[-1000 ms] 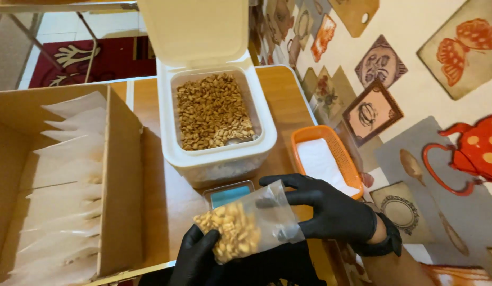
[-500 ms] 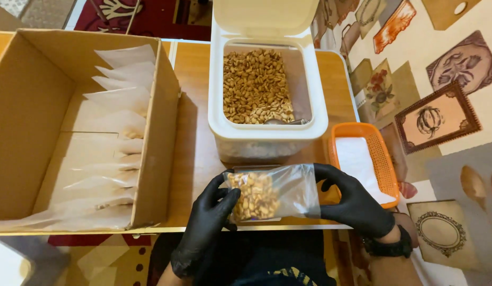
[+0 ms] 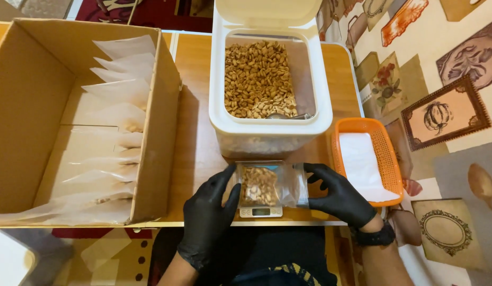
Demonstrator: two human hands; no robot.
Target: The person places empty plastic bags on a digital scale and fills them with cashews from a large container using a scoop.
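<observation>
A clear plastic bag of brown nuts (image 3: 267, 185) lies flat over a small digital scale (image 3: 260, 212) at the table's front edge. My left hand (image 3: 209, 217), in a black glove, grips the bag's left edge. My right hand (image 3: 338, 196), also gloved in black, pinches the bag's right edge. Just behind the bag stands a white tub (image 3: 314, 79) with its lid up, filled with the same nuts, and a metal scoop (image 3: 288, 115) lies partly buried in them.
A large cardboard box (image 3: 161, 106) on the left holds several filled clear bags in a row. An orange mesh basket (image 3: 386, 159) with empty bags stands to the right. The wooden table (image 3: 195, 132) ends just below the scale. Patterned tiles cover the right.
The bag has come down from in front of my body onto the scale, laid flat. Both hands shifted to its side edges. My view tilted to look more squarely down.
</observation>
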